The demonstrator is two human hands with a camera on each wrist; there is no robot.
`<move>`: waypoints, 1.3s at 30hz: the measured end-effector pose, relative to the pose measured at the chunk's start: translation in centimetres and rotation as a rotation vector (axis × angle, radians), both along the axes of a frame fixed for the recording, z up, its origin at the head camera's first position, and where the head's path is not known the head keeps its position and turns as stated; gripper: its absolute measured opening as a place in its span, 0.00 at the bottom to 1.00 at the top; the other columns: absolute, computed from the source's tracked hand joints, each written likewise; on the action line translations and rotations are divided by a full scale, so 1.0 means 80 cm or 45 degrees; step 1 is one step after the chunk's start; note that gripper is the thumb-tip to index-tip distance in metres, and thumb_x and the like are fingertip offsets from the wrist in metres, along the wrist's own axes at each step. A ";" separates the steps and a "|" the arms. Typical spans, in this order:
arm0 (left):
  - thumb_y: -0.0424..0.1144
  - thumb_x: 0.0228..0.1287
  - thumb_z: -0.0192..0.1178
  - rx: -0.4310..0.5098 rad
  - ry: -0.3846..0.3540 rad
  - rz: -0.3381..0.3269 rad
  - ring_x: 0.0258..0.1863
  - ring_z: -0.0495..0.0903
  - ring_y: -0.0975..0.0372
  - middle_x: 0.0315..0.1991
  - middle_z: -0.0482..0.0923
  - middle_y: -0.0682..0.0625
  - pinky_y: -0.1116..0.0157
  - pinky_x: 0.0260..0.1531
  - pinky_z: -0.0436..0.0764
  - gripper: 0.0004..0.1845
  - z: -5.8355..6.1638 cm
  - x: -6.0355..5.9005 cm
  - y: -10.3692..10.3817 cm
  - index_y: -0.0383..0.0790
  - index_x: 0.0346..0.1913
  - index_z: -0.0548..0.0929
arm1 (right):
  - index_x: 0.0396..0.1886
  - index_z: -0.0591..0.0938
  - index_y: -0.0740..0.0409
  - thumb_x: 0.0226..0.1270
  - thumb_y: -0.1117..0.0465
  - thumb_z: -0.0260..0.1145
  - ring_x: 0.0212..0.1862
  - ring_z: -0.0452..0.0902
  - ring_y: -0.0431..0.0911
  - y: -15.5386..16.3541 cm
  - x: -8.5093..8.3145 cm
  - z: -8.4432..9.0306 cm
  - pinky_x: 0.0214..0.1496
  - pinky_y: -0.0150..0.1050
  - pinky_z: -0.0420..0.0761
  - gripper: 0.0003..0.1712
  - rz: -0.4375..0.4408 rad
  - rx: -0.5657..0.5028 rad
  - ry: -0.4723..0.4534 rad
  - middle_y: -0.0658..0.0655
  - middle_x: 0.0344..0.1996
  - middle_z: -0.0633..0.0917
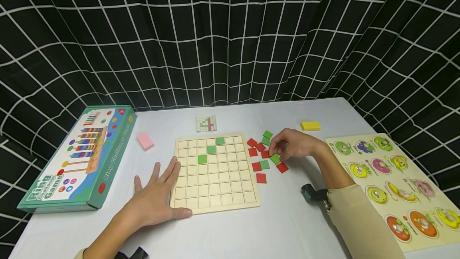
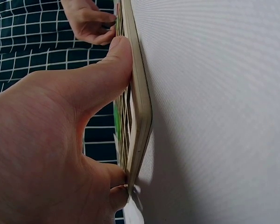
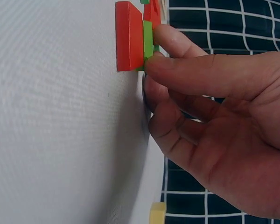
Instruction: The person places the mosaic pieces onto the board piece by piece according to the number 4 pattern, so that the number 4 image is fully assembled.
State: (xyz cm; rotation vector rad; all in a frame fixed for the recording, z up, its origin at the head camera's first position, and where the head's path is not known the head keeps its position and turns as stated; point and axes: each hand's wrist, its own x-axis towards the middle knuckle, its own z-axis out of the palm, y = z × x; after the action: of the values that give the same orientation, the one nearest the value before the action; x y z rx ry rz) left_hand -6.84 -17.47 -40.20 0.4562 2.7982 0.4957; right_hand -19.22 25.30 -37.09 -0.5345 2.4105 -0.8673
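A wooden grid board (image 1: 219, 189) lies on the table with three green tiles set in its cells in a diagonal line. At its lower left, my left hand (image 1: 152, 203) rests with fingers spread along the left edge and thumb (image 2: 109, 70) on the front edge. To the right of the board, my right hand (image 1: 300, 145) pinches a green tile (image 1: 275, 159) between thumb and index finger, low among loose red and green tiles. Close beside that tile lies a red tile (image 3: 129, 37). The right hand's other fingers are curled.
A small pattern card (image 1: 206, 124) lies behind the board. There is a pink block (image 1: 145, 141) to the left and a yellow block (image 1: 310, 126) at the back right. A green game box (image 1: 80, 159) stands far left, a fruit puzzle board (image 1: 391, 187) far right.
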 end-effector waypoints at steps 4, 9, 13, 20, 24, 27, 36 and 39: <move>0.80 0.45 0.68 -0.007 0.009 -0.002 0.82 0.42 0.32 0.87 0.39 0.48 0.14 0.59 0.41 0.73 -0.001 0.000 0.000 0.42 0.85 0.48 | 0.39 0.90 0.60 0.51 0.78 0.72 0.41 0.79 0.50 0.002 -0.001 0.000 0.47 0.40 0.82 0.16 -0.011 0.011 0.008 0.54 0.37 0.89; 0.80 0.44 0.67 -0.004 0.006 -0.001 0.82 0.42 0.32 0.87 0.39 0.48 0.14 0.59 0.40 0.73 -0.001 0.000 -0.001 0.42 0.85 0.48 | 0.39 0.90 0.59 0.50 0.78 0.73 0.40 0.78 0.50 0.001 -0.001 0.002 0.46 0.41 0.81 0.16 -0.012 0.024 -0.009 0.54 0.37 0.89; 0.80 0.45 0.67 -0.002 0.011 -0.001 0.82 0.43 0.32 0.87 0.40 0.48 0.14 0.59 0.41 0.73 -0.001 0.000 -0.001 0.42 0.85 0.49 | 0.39 0.90 0.59 0.50 0.77 0.74 0.40 0.78 0.50 0.001 -0.001 0.002 0.45 0.40 0.82 0.16 -0.007 0.032 -0.002 0.54 0.36 0.89; 0.81 0.45 0.67 -0.010 0.000 0.003 0.82 0.42 0.32 0.87 0.40 0.48 0.14 0.59 0.41 0.73 0.000 0.001 0.000 0.42 0.85 0.48 | 0.38 0.90 0.60 0.49 0.77 0.75 0.38 0.78 0.48 0.003 0.000 0.003 0.42 0.37 0.81 0.16 -0.056 0.062 0.043 0.55 0.36 0.88; 0.81 0.45 0.67 -0.012 -0.005 0.003 0.82 0.42 0.32 0.87 0.39 0.48 0.14 0.59 0.40 0.73 0.000 0.002 0.000 0.42 0.85 0.48 | 0.37 0.90 0.59 0.48 0.75 0.77 0.38 0.77 0.48 0.003 -0.001 0.003 0.42 0.38 0.81 0.15 -0.081 0.078 0.046 0.54 0.35 0.87; 0.81 0.45 0.67 -0.014 -0.006 0.005 0.82 0.42 0.32 0.87 0.39 0.48 0.14 0.59 0.40 0.73 -0.001 0.003 0.000 0.43 0.85 0.48 | 0.37 0.90 0.57 0.48 0.75 0.79 0.37 0.77 0.48 0.001 -0.001 0.003 0.41 0.39 0.81 0.16 -0.079 0.087 0.042 0.54 0.34 0.86; 0.80 0.44 0.68 -0.001 -0.006 0.010 0.82 0.42 0.32 0.87 0.40 0.49 0.14 0.59 0.40 0.73 -0.002 0.002 0.001 0.43 0.85 0.48 | 0.38 0.90 0.57 0.48 0.76 0.77 0.37 0.76 0.47 0.002 0.000 0.000 0.41 0.39 0.80 0.16 -0.028 0.073 0.073 0.54 0.35 0.86; 0.80 0.44 0.68 0.007 -0.012 0.012 0.82 0.41 0.32 0.87 0.39 0.49 0.14 0.60 0.39 0.73 -0.002 0.002 0.001 0.43 0.85 0.48 | 0.38 0.90 0.57 0.50 0.74 0.78 0.37 0.76 0.47 0.003 0.001 0.001 0.42 0.39 0.80 0.15 -0.022 0.060 0.083 0.54 0.34 0.86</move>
State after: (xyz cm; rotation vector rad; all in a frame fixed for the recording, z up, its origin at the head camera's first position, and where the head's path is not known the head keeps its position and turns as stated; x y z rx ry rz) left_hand -6.72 -17.41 -40.32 0.4413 2.7919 0.5059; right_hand -19.16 25.56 -36.97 -0.5324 2.4913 -0.8098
